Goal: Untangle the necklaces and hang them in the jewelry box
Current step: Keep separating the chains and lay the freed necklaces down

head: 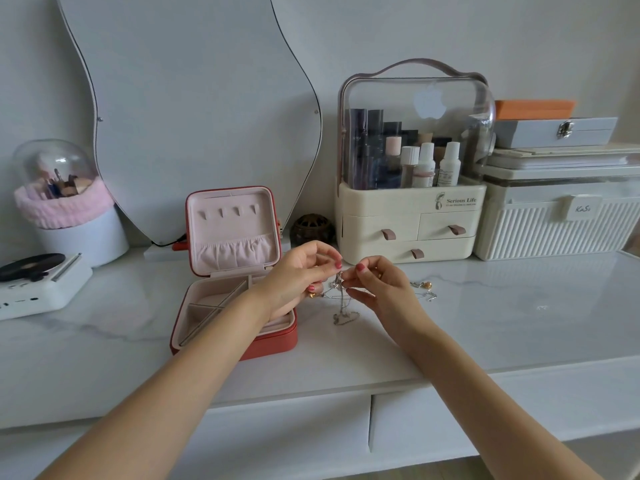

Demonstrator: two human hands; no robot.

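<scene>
A tangle of thin silver necklaces [341, 299] hangs between my two hands just above the white marble tabletop, its lower loops touching the surface. My left hand [298, 275] pinches the tangle from the left and my right hand [377, 285] pinches it from the right. A red jewelry box [239, 341] stands open to the left, with a pink lining, several bare hooks in its raised lid [230, 213] and a gathered pocket under them. Another chain with a gold bead [424, 287] lies on the table right of my right hand.
A cream cosmetics organiser [408, 216] with drawers stands behind my hands, a ribbed white case [554, 223] with stacked boxes to its right. A wavy mirror [194, 109] leans on the wall. A brush holder [65, 202] and a white record-player gadget [38, 282] sit at the left.
</scene>
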